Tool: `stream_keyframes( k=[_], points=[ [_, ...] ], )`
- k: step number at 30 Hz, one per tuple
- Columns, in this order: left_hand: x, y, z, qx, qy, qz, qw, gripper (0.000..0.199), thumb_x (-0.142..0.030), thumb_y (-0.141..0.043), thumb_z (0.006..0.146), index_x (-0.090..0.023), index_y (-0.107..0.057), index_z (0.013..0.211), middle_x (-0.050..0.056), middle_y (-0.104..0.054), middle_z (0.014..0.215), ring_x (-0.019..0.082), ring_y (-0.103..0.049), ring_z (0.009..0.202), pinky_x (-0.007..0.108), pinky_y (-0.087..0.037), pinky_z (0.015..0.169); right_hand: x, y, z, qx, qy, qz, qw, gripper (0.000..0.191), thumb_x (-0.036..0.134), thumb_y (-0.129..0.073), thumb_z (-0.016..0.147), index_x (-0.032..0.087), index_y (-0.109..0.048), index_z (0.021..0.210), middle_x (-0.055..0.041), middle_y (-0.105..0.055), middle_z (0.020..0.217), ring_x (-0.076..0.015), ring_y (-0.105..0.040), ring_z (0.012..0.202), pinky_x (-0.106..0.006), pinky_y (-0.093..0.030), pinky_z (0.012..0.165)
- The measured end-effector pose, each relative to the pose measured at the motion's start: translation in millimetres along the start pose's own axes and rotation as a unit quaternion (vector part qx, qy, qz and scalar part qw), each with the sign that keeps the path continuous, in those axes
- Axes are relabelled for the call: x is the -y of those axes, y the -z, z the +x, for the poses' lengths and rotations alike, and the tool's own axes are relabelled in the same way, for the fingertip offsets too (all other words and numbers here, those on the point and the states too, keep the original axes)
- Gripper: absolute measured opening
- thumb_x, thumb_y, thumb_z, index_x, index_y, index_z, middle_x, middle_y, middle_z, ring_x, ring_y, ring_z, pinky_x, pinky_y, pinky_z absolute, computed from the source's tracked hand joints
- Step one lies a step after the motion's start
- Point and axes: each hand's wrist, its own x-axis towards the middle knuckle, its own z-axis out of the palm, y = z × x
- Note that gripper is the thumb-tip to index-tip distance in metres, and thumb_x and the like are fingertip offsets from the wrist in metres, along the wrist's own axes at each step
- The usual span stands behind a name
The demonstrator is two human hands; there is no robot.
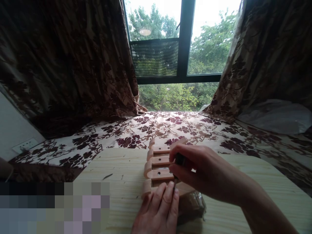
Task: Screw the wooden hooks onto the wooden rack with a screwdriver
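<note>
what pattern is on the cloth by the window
Dark purple and brown flowers with curling stems on a pale ground; the cloth shows best in the head view.

Pale wood-grain surface, far corners rounded. On it, a slatted wooden piece, screws in its crossbars. At its near right, a brownish bundle in clear wrap. Left part: scattered dark flecks, possibly shavings; too small to be sure.

- Window, dark-framed; daylight entering, green trees beyond.
- Curtains, floral, dark, flanking window.
- Ledge, floral-covered, below window.
- Wall, pale, with socket plate, left of window.
- Tabletop, pale wood grain, nearer than window.
</note>
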Motion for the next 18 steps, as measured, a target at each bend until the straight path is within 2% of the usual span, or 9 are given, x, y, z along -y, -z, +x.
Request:
stream_keyframes(
  k=[2, 5, 8, 11, 14, 18],
  points=[
    [0.2, 0.7, 0.2, 0.007, -0.004, 0.0, 1.0, 0.039, -0.045, -0.039, 0.093, -0.018, -0.064, 0.106, 0.0, -0.072, 0.105, 0.019, -0.056, 0.099, 0.031, -0.036, 0.081, 0.9, -0.1, -0.5, 0.007, 0.006, 0.008, 1.0, 0.01, 0.024, -0.051, 0.088, 0.02, -0.054, 0.08, 0.005, -0.051, 0.063, -0.0084, -0.04, 0.054, -0.023, -0.03, 0.051],
    [0.4, 0.2, -1.4, 0.017, -0.015, 0.006, 1.0, 0.039, -0.046, -0.043, 0.091, -0.018, -0.063, 0.109, 0.001, -0.071, 0.109, 0.019, -0.056, 0.102, 0.031, -0.036, 0.082, -1.9, -2.4, 1.0, -0.009, -0.019, -0.011, 1.0, 0.014, 0.027, -0.049, 0.09, 0.019, -0.052, 0.079, 0.004, -0.049, 0.061, -0.0096, -0.038, 0.053, -0.024, -0.029, 0.05],
    [0.7, -1.0, -2.6, 0.02, -0.021, 0.014, 0.999, 0.031, -0.034, -0.048, 0.089, -0.019, -0.061, 0.112, -0.001, -0.07, 0.111, 0.018, -0.056, 0.104, 0.031, -0.037, 0.083, -3.6, -3.5, 1.0, -0.029, -0.033, -0.028, 0.999, 0.014, 0.029, -0.05, 0.089, 0.018, -0.052, 0.08, 0.0042, -0.049, 0.059, -0.0095, -0.038, 0.051, -0.024, -0.028, 0.049],
    [0.8, -1.5, -3.5, 0.007, -0.017, 0.021, 1.0, 0.028, -0.02, -0.048, 0.086, -0.02, -0.062, 0.11, -0.003, -0.071, 0.108, 0.017, -0.057, 0.101, 0.03, -0.037, 0.082, -1.4, -1.8, -1.9, -0.018, 0.001, -0.012, 1.0, 0.008, 0.025, -0.053, 0.088, 0.02, -0.055, 0.083, 0.0051, -0.051, 0.062, -0.0084, -0.04, 0.053, -0.022, -0.03, 0.05],
    [-0.2, -2.3, -6.0, 0.019, -0.014, 0.027, 0.999, 0.029, -0.017, -0.044, 0.089, -0.02, -0.061, 0.112, -0.003, -0.07, 0.111, 0.017, -0.058, 0.102, 0.03, -0.038, 0.084, -0.3, -1.0, -2.7, -0.001, 0.031, 0.017, 0.999, 0.009, 0.022, -0.052, 0.088, 0.02, -0.056, 0.081, 0.0053, -0.051, 0.064, -0.0075, -0.042, 0.055, -0.021, -0.031, 0.052],
    [-1.7, -6.3, -10.8, 0.031, -0.02, 0.047, 0.998, 0.032, -0.014, -0.039, 0.093, -0.021, -0.058, 0.117, -0.003, -0.067, 0.118, 0.016, -0.059, 0.106, 0.029, -0.041, 0.084, -3.2, -3.1, 1.0, -0.017, -0.006, -0.013, 1.0, 0.015, 0.026, -0.05, 0.09, 0.02, -0.051, 0.077, 0.0048, -0.049, 0.061, -0.0086, -0.038, 0.053, -0.024, -0.029, 0.049]
  ],
)
